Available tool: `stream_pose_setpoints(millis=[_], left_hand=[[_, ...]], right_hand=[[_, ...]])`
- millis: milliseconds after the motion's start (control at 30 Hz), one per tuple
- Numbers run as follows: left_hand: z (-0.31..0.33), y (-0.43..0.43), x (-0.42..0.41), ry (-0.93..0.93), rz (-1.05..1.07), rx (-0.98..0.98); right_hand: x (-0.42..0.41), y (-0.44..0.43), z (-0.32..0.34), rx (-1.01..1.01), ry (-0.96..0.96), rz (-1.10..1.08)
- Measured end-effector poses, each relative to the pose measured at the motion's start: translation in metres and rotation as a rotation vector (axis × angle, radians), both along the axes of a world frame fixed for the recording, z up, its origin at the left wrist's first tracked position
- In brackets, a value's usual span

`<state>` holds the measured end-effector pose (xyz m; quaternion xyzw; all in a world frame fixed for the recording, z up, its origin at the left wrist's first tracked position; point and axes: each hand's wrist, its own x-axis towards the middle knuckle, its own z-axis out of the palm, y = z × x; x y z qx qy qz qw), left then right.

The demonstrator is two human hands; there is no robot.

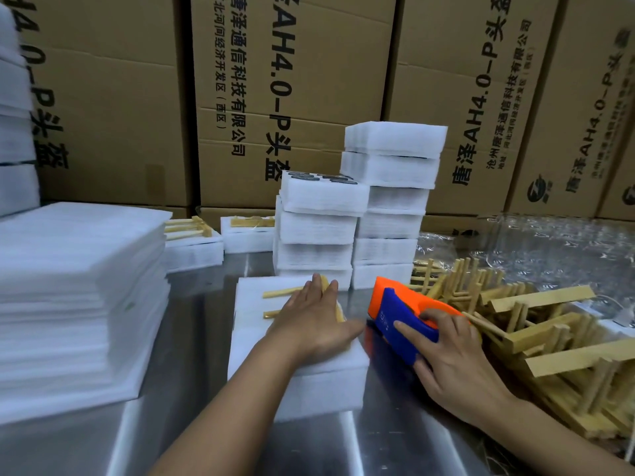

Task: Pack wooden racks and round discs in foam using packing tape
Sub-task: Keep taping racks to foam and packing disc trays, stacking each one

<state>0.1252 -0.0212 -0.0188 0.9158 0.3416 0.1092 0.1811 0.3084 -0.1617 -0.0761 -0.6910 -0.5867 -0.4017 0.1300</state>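
Head view: the left hand (pixel 314 316) lies flat, grip released, pressing a wooden rack (pixel 281 297) onto a foam block (pixel 299 379) at the middle of the shiny surface (pixel 192 338). The right hand (pixel 457 359) has its grip clenched around the orange-and-blue tape dispenser (pixel 398 317), held against the block's right edge. Loose racks (pixel 536 324) pile up at right; wrapped foam packs (pixel 354 214) stack behind, before cardboard boxes (pixel 292 80).
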Motion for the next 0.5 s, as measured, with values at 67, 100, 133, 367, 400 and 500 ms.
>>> stream_pose_setpoints(millis=[67, 100, 133, 367, 400, 500], left_hand=[[-0.001, 0.001, 0.000, -0.002, 0.002, 0.005], [-0.001, 0.002, 0.001, -0.007, -0.001, 0.004], [-0.001, 0.004, 0.002, -0.018, -0.005, -0.003], [0.016, 0.022, -0.018, -0.693, -0.042, -0.673], [0.019, 0.032, -0.027, -0.883, -0.009, -0.677], [0.015, 0.058, -0.061, -1.205, 0.203, -0.669]], right_hand=[[-0.005, 0.000, 0.004, -0.010, 0.000, -0.025], [-0.008, 0.000, 0.006, 0.008, 0.008, -0.028], [-0.011, 0.001, 0.008, 0.031, 0.018, -0.016], [-0.068, 0.047, 0.025, 0.233, 1.184, 0.501], [-0.073, 0.058, 0.030, 0.224, 1.487, 0.520], [-0.077, 0.086, 0.028, 0.046, 2.103, 0.606]])
